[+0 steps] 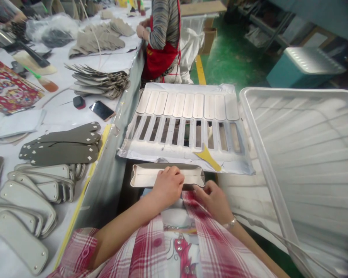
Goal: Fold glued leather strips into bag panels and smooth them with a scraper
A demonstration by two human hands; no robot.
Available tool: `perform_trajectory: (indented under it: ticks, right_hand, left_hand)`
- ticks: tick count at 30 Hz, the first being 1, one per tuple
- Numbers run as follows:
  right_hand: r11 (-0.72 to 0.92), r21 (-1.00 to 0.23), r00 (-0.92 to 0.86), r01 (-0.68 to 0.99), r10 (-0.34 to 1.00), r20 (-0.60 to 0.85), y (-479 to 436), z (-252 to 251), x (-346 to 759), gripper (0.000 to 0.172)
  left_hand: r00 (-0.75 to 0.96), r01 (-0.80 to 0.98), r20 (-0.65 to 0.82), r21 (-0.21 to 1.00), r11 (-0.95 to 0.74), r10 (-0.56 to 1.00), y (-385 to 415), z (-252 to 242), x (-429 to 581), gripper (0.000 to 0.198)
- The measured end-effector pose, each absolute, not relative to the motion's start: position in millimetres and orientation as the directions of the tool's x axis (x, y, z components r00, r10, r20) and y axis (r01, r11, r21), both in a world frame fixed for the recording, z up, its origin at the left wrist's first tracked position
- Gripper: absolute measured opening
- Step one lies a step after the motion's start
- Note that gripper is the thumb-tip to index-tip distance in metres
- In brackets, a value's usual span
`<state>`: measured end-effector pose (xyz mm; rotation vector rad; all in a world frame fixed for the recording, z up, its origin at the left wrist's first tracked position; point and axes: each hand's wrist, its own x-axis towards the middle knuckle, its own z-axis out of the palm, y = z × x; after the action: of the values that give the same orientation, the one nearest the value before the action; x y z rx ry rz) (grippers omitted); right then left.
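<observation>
Close in front of my body is a long leather-like piece, dark grey at its edges, with a pale strip with a thin slit line facing up. My left hand lies across its middle, fingers curled over the far side. At the near right corner, my right hand pinches its edge between thumb and bent fingers; the exact fingertip contact is partly hidden. Just beyond lies a white slotted board carrying a row of pale oblong strips. A yellow forked scraper-like tool rests on its near edge.
A large translucent plastic bin stands at my right. On the left table are grey panels, pale rounded panels, a phone and a stack of grey pieces. Ahead, a person in a red apron works at the table.
</observation>
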<state>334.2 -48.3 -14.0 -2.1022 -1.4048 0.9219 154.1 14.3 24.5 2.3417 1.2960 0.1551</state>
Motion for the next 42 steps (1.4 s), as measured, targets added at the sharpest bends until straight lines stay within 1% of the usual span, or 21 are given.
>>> perform_trajectory:
  ticks: [1,2,3,4,6,9,12,13,15,17,21,28,32,39,42]
  right_hand:
    - [-0.493,-0.696,0.173,0.522,0.86,-0.479,-46.9,-10.0,332.2,0.044]
    - [-0.585,-0.695,0.063,0.417,0.782,-0.62,-45.4,-6.0,329.4,0.046]
    - [-0.658,-0.68,-0.026,0.324,0.712,-0.701,-43.7,-2.4,325.9,0.049]
    - [-0.715,-0.656,-0.071,0.243,0.661,-0.747,-42.1,0.4,322.0,0.05]
    - [-0.79,-0.604,-0.102,0.107,0.596,-0.797,-39.4,2.4,314.1,0.05]
    - [-0.842,-0.535,-0.137,-0.071,0.54,-0.831,-37.4,-1.9,305.2,0.047]
    - [-0.832,-0.533,-0.161,-0.154,0.553,-0.817,-36.9,-7.6,299.6,0.044]
    - [-0.826,-0.538,-0.158,-0.166,0.561,-0.813,-36.8,-8.7,297.9,0.044]
    - [-0.821,-0.544,-0.145,-0.173,0.568,-0.81,-36.2,-9.3,294.1,0.043]
    - [-0.825,-0.54,-0.135,-0.167,0.562,-0.816,-35.2,-9.0,289.5,0.044]
    - [-0.83,-0.544,-0.11,-0.125,0.556,-0.824,-31.8,-9.3,278.5,0.044]
    - [-0.835,-0.547,-0.057,-0.054,0.55,-0.833,-26.8,-9.1,256.3,0.042]
    - [-0.828,-0.559,-0.051,-0.044,0.561,-0.826,-25.3,-7.7,244.0,0.04]
    - [-0.79,-0.595,-0.078,0.151,0.59,-0.804,-13.8,7.2,220.4,0.046]
    - [-0.792,-0.585,-0.084,0.176,0.58,-0.81,-9.8,8.6,213.2,0.046]
  left_hand:
    - [0.552,0.776,-0.127,0.44,-0.452,0.824,15.3,24.8,154.1,0.007]
    - [0.554,0.777,-0.131,0.437,-0.454,0.822,16.1,24.7,154.2,0.007]
    - [0.555,0.778,-0.134,0.434,-0.455,0.821,16.9,24.2,154.7,0.006]
    - [0.555,0.778,-0.135,0.432,-0.455,0.821,17.5,23.6,155.3,0.006]
    - [0.553,0.779,-0.137,0.434,-0.452,0.822,18.4,22.1,156.1,0.007]
    - [0.558,0.767,-0.121,0.454,-0.454,0.821,18.4,22.0,149.7,0.004]
    - [0.496,0.797,-0.058,0.427,-0.427,0.866,17.0,24.8,126.1,0.018]
    - [0.478,0.808,-0.048,0.415,-0.418,0.877,16.5,25.6,115.0,0.02]
    - [0.486,0.808,-0.064,0.413,-0.42,0.872,15.8,25.4,92.4,0.016]
    - [0.536,0.78,-0.083,0.431,-0.454,0.84,15.5,23.1,74.6,0.014]
    - [0.537,0.773,-0.063,0.436,-0.461,0.841,15.0,17.4,64.7,0.02]
    - [0.476,0.835,-0.041,0.335,-0.437,0.878,9.6,16.0,77.4,0.02]
    - [0.451,0.853,-0.029,0.309,-0.421,0.892,9.0,14.9,79.2,0.019]
    - [0.44,0.853,-0.043,0.333,-0.402,0.897,14.6,14.2,80.5,0.016]
    - [0.428,0.85,-0.056,0.363,-0.381,0.902,16.2,16.2,74.3,0.015]
